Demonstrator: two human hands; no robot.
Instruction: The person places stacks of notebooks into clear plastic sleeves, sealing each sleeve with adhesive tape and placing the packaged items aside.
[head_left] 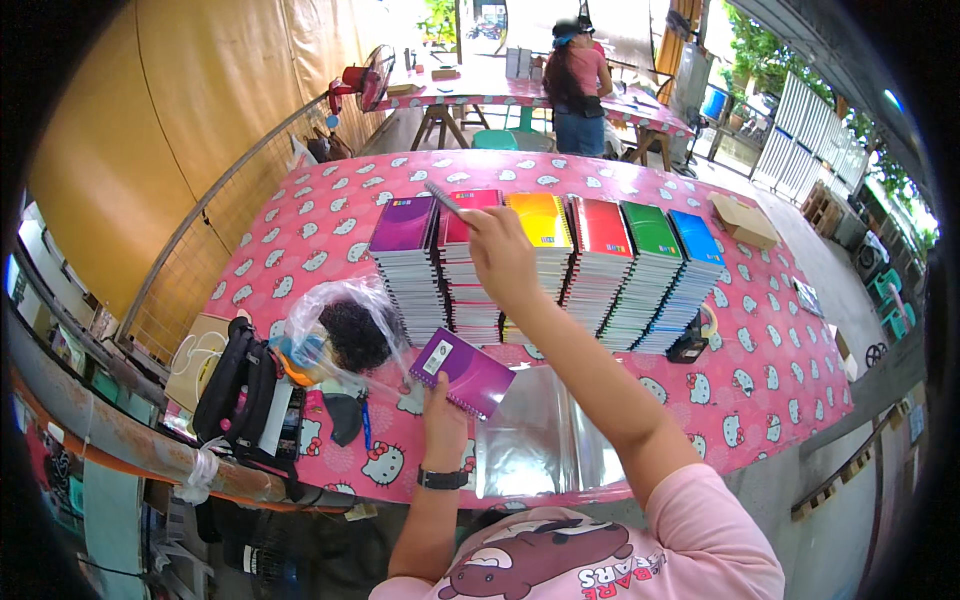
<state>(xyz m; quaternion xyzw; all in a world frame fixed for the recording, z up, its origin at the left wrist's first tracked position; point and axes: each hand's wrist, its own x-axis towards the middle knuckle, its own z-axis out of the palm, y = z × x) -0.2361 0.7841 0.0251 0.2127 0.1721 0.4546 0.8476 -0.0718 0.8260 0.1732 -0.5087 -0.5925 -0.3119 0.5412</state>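
My left hand [440, 412] is closed on the lower edge of a purple spiral notebook [470, 368] with a white label on its cover. My right arm reaches across the table. Its hand [500, 250] pinches another spiral notebook [444, 198], seen edge-on, above the pink stack; its cover colour does not show. Tall notebook stacks stand in a row: purple [403, 224], pink [462, 228], yellow [541, 220], red [602, 228], green [651, 230] and blue [697, 237]. Clear plastic sleeves [525, 445] lie right of my left hand.
A clear plastic bag with black coils [355, 335] sits left of the purple notebook, near a black bag [235, 385]. A tape dispenser [688, 346] stands by the blue stack. A cardboard box [745, 221] lies far right. Another person [577, 90] stands at the far table.
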